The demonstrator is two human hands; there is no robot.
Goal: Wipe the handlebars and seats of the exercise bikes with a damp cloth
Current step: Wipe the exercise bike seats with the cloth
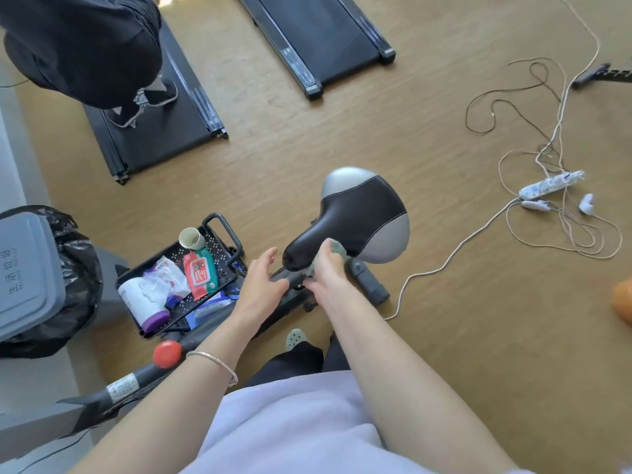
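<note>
Right hand fingers grasp the grey-green cloth against the nose of the black-and-grey padded bike seat. Left hand, just left of them, fingers released. Likely risk: the unsteadied seat swivels, the cloth slips, and patches are missed.

The black bike seat, grey at both rear corners, sits level on its post; a bunched green-grey cloth presses against its narrow nose.

The seat is black with silver-grey flanks, the cloth a mottled grey-green. The tray is black with a punched pattern, the wipes packet red and green, the knob red, the floor tan.
</note>
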